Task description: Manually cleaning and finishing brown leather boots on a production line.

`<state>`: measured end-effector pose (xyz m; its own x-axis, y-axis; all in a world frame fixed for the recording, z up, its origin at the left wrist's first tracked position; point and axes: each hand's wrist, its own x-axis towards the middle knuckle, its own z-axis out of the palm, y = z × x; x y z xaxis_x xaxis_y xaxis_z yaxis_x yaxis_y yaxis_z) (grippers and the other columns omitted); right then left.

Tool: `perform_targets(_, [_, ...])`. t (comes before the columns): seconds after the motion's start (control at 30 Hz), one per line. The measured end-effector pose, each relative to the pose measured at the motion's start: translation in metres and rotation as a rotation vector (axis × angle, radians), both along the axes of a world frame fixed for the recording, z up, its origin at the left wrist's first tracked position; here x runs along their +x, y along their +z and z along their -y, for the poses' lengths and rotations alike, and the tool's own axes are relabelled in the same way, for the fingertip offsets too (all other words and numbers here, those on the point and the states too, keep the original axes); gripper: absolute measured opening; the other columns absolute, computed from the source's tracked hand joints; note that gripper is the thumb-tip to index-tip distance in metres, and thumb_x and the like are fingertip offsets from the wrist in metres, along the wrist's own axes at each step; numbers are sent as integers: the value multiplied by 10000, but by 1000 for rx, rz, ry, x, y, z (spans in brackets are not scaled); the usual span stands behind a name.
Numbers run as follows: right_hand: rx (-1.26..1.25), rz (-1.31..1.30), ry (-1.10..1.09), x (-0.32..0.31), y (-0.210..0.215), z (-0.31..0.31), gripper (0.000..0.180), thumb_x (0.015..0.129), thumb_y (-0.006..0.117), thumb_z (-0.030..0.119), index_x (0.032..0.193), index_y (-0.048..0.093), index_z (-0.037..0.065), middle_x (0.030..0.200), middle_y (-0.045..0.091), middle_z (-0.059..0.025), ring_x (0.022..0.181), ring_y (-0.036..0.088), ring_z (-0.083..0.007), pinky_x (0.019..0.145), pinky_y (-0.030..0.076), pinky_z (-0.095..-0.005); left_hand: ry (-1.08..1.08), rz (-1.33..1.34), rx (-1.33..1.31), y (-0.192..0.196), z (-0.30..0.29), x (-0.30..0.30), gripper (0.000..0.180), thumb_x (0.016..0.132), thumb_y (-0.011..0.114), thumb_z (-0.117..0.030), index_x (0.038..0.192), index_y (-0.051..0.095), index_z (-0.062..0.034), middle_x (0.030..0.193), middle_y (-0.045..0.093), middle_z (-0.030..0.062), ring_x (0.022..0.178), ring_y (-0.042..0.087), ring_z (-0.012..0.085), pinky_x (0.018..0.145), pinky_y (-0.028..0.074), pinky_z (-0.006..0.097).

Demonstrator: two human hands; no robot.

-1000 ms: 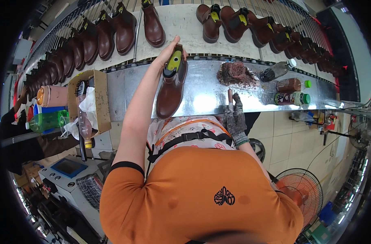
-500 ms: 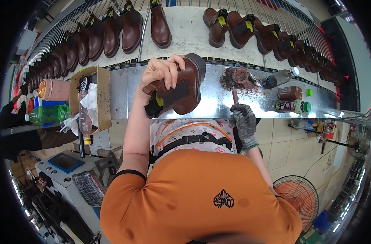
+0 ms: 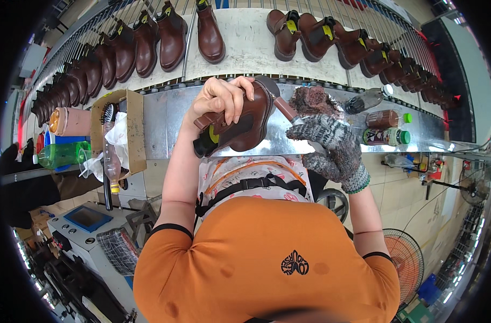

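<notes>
A worker in an orange shirt holds a brown ankle boot [image 3: 240, 121] on its side above a metal bench [image 3: 159, 124], centre of the frame. The bare left hand [image 3: 221, 99] is wrapped over the boot's upper, fingers curled across the leather, so the boot lies tilted with its dark opening and a yellow-green tab toward lower left and its sole turned up and to the right. The right hand [image 3: 329, 145], in a grey knitted glove, is closed around a brush handle [image 3: 286, 107] whose far end meets the boot near the sole; the brush head is hidden behind the boot.

Just right of the boot, a reddish-brown rag [image 3: 313, 99] lies on the bench, with several bottles [image 3: 385, 126] beyond it toward the right edge. At left stands an open cardboard box [image 3: 130, 129] holding crumpled paper and a clear bottle, beside a green bottle [image 3: 62, 153] and a tan cylinder.

Across the upper frame, rows of finished brown boots [image 3: 170, 35] stand on a pale conveyor [image 3: 245, 43], curving away to both corners.
</notes>
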<state>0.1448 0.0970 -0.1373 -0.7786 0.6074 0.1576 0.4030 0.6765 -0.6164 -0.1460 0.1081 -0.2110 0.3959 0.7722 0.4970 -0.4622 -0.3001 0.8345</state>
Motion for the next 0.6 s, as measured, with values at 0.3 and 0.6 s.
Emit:
perform_targets(0.3, [47, -1, 31, -4, -2, -5, 401, 720, 691, 394, 1062, 641, 190, 992, 616, -68, 897, 595, -276, 746, 465, -376, 5, -10, -9, 0, 1, 2, 424, 766, 615, -424, 506, 624, -90, 528, 581, 46, 842, 512, 221, 939, 279, 374])
perform_targets(0.6, [0, -98, 65, -14, -13, -11, 336, 673, 691, 326, 980, 675, 190, 909, 624, -67, 858, 596, -268, 737, 467, -371, -51, 7, 42, -15, -10, -21, 458, 792, 559, -412, 477, 600, -82, 538, 581, 54, 864, 518, 229, 991, 257, 369])
